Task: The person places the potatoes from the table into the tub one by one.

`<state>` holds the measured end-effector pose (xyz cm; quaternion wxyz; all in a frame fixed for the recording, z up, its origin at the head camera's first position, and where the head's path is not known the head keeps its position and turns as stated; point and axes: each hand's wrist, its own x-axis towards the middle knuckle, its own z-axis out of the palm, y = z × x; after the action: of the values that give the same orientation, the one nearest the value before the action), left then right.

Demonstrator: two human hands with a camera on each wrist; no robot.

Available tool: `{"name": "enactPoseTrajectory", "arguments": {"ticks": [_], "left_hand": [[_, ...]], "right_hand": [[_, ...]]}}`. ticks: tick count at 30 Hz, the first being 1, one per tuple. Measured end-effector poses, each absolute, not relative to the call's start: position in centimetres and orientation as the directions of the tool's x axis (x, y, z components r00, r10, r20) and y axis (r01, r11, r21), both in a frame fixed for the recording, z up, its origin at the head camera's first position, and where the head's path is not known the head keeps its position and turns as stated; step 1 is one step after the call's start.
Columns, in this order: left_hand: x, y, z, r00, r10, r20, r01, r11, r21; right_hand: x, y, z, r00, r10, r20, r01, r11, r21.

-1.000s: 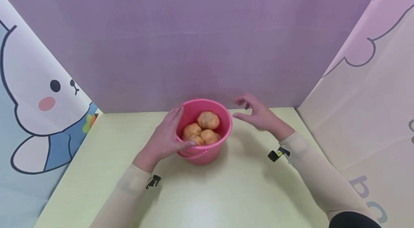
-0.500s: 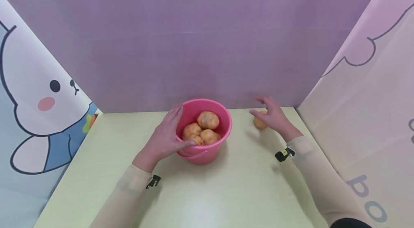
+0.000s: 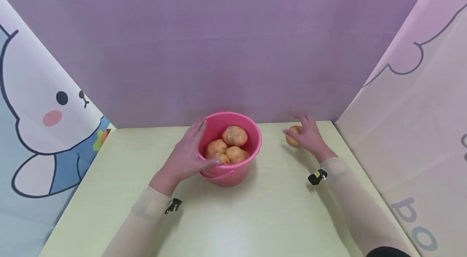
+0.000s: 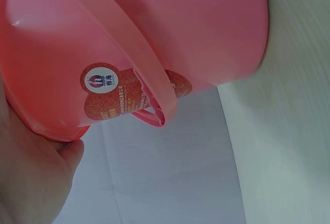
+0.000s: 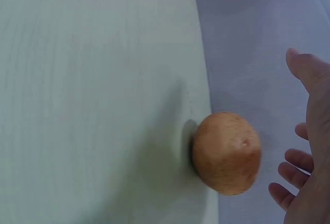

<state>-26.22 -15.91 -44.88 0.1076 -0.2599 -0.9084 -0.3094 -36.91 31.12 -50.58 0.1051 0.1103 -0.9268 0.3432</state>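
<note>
A pink bucket [image 3: 238, 174] stands on the table with several potatoes [image 3: 235, 135] inside. My left hand [image 3: 186, 153] holds its rim from the left, thumb along the front edge and fingers toward the back. The left wrist view shows the bucket's wall [image 4: 216, 23], a red label and part of that hand [image 4: 31, 167]. One more potato [image 3: 292, 141] lies on the table to the right of the bucket. Over it my right hand [image 3: 309, 135] hovers with thumb and fingers spread. In the right wrist view a gap separates the potato [image 5: 227, 153] from the hand [image 5: 317, 152].
A purple backdrop [image 3: 219, 46] rises right behind the table [image 3: 233, 220]. Printed side panels flank it, one with a cartoon animal [image 3: 47, 127] on the left, one pale pink and cream [image 3: 419, 127] on the right. The bucket's handle [image 3: 220, 176] hangs at its front.
My right hand has moved right, away from the bucket, and then lowered toward the loose potato, which has come into view. The left hand and bucket have stayed put.
</note>
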Motion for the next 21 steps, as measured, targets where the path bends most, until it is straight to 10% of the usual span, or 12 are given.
{"name": "enactPoseTrajectory", "arguments": {"ticks": [21], "left_hand": [[-26.2, -15.9, -44.8, -0.847, 0.407, 0.341, 0.531, 0.677, 0.510]], "right_hand": [[-37.6, 31.1, -54.0, -0.986, 0.000, 0.166, -0.121, 0.687, -0.717]]}}
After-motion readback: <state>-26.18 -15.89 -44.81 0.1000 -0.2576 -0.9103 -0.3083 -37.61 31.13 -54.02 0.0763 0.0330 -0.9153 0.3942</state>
